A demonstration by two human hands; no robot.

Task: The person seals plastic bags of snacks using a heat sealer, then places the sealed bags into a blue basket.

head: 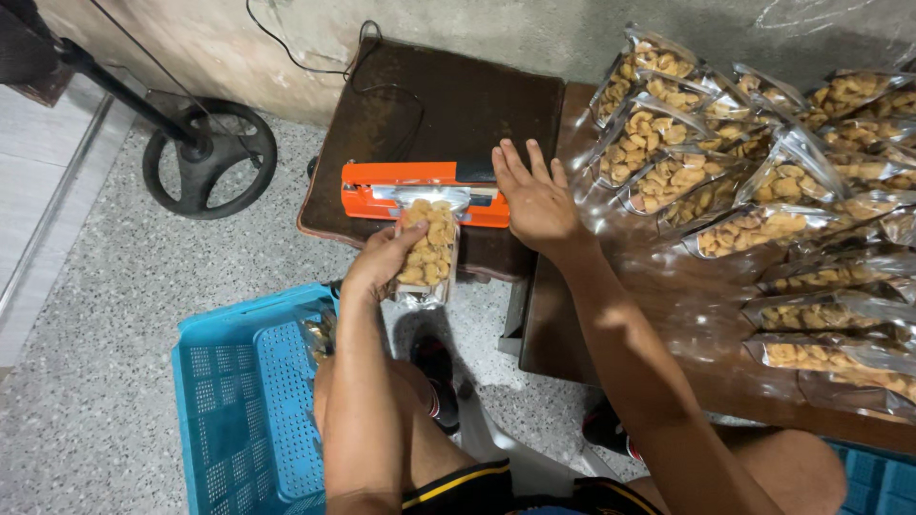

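Sealing is going on: the left hand (pixel 382 262) is gripping a snack bag (pixel 426 250) in the orange sealer (pixel 425 193), the right hand (pixel 536 200) is pressing flat, fingers spread. Many filled bags (pixel 763 229) are lying on the worktop (pixel 668 315); whether they are sealed is unclear.

A dark stool (pixel 448 95) stood by the wall with the orange sealer (pixel 420 191) on it, near its front edge. To my right ran a brown table (pixel 658 315), just beside the stool, and on it lay clear bags (pixel 763 172) of pale snacks, crowded and overlapping along its far and right side. The speckled floor (pixel 114 286) carried the stool, a blue crate (pixel 243 401) at my left knee and a round black stand base (pixel 210 157).
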